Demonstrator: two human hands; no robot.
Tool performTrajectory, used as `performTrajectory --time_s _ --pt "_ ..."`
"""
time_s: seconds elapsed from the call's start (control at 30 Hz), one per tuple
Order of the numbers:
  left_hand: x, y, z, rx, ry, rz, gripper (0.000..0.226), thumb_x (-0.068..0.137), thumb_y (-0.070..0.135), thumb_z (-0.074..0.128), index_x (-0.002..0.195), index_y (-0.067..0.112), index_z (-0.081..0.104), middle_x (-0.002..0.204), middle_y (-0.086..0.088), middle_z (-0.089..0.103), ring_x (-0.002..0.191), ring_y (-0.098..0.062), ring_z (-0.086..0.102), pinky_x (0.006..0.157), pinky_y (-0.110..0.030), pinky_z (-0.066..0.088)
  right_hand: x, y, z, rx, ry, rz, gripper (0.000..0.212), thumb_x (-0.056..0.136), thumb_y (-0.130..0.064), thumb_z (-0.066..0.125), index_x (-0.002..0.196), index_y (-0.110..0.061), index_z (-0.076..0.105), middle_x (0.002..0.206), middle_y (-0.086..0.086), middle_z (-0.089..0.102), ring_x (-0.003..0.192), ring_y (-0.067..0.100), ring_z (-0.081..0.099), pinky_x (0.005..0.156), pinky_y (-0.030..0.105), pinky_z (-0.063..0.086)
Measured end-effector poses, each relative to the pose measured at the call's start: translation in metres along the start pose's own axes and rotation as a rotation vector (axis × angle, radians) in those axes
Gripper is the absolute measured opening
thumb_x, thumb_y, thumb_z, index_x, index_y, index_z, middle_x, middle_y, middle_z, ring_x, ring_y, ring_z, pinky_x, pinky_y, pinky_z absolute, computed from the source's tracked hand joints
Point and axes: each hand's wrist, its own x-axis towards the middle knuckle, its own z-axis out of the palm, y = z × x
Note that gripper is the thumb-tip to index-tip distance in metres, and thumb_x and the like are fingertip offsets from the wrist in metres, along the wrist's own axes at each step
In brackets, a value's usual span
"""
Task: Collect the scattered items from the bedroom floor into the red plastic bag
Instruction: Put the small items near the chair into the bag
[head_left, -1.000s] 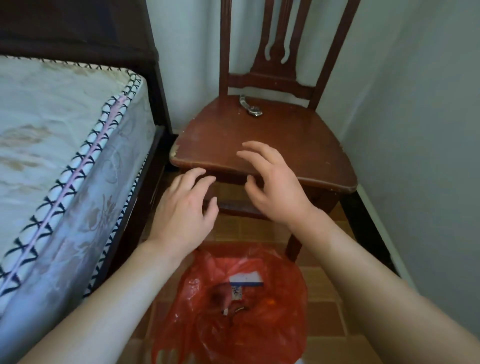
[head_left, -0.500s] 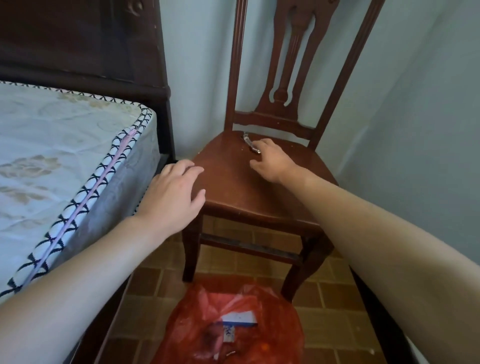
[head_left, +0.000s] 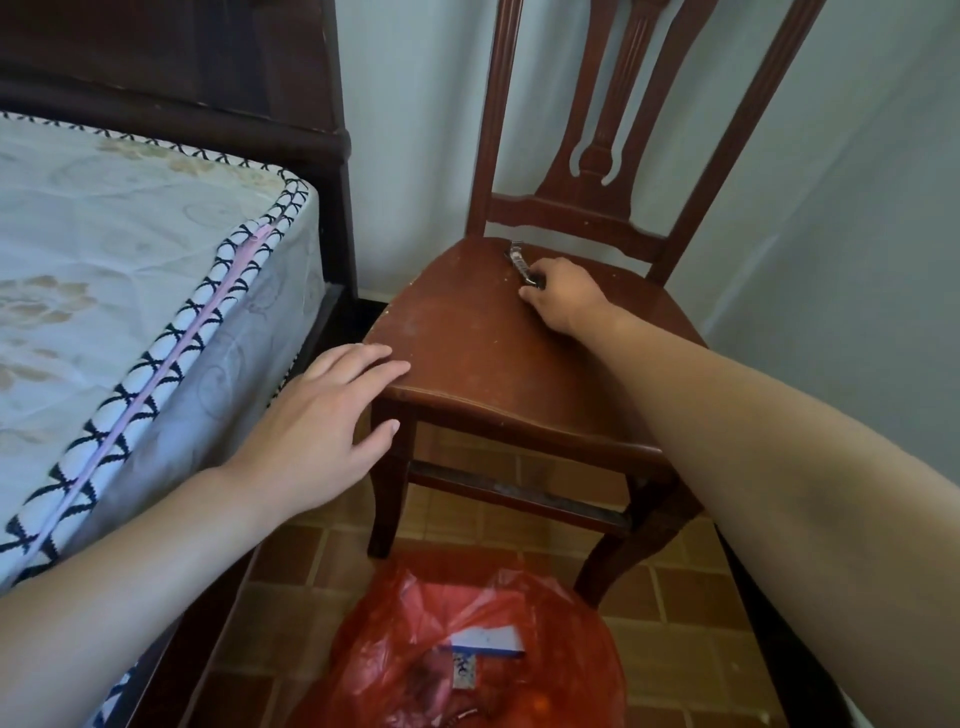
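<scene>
A small silver metal clip (head_left: 519, 259) lies at the back of the brown wooden chair (head_left: 467, 353) seat. My right hand (head_left: 563, 299) reaches across the seat with its fingers curled round the near end of the clip. My left hand (head_left: 322, 421) rests with straight fingers on the seat's front left corner. The red plastic bag (head_left: 467, 649) stands open on the floor below the chair, with a white and blue card (head_left: 485, 640) and other small items inside.
A bed with a pale patterned mattress (head_left: 130, 291) and dark wooden frame fills the left. Pale walls close in behind and to the right of the chair. The floor is brown tile (head_left: 691, 587).
My right hand has reached from the seat's front edge to the back and closed on the clip. My left hand has come to rest on the seat's front left corner.
</scene>
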Motion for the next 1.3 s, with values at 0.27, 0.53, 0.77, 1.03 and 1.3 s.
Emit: performTrajectory --time_s 0.27,0.53,0.77,1.03,1.3 --pt "0.006 0.003 0.003 0.066 0.044 0.012 0.052 0.094 0.035 0.063 0.144 0.023 0.053 0.146 0.004 0.049 0.139 -0.022 0.039 0.108 -0.050 0.046 -0.028 -0.017 -0.001 0.157 0.125 0.090 0.021 0.081 -0.024 0.080 0.092 -0.015 0.065 0.088 -0.002 0.066 0.081 0.017 0.063 0.057 0.027 0.044" --pt "0.004 0.005 0.004 0.058 0.067 0.004 0.053 0.094 0.035 0.063 0.144 0.021 0.054 0.146 0.003 0.050 0.139 -0.023 0.039 0.108 -0.050 0.046 -0.100 -0.019 -0.021 0.167 -0.031 -0.010 0.041 0.082 -0.031 0.084 0.119 -0.024 0.067 0.111 -0.005 0.067 0.101 0.016 0.064 0.084 0.029 0.054" --pt "0.002 0.006 0.004 0.070 0.078 0.016 0.054 0.095 0.037 0.060 0.145 0.021 0.053 0.147 0.002 0.049 0.141 -0.023 0.037 0.112 -0.051 0.042 -0.110 -0.027 -0.024 0.010 -0.086 -0.033 0.056 0.093 -0.036 0.076 0.143 -0.019 0.058 0.138 0.005 0.063 0.123 0.024 0.060 0.102 0.034 0.050" --pt "-0.005 0.033 0.007 0.121 0.120 0.206 0.058 0.096 0.036 0.059 0.149 0.017 0.047 0.150 -0.001 0.046 0.144 -0.023 0.037 0.118 -0.048 0.033 -0.164 -0.034 -0.025 0.036 -0.055 -0.191 0.042 0.095 -0.033 0.072 0.135 -0.024 0.067 0.128 -0.004 0.062 0.109 0.013 0.056 0.090 0.026 0.049" --pt "-0.006 0.040 0.014 0.189 0.115 0.239 0.071 0.095 0.038 0.068 0.156 0.021 0.037 0.151 -0.004 0.044 0.141 -0.026 0.040 0.114 -0.047 0.039 -0.226 -0.036 -0.012 0.193 0.070 -0.256 0.042 0.091 -0.030 0.075 0.131 -0.022 0.070 0.118 -0.009 0.065 0.098 0.007 0.059 0.081 0.024 0.053"
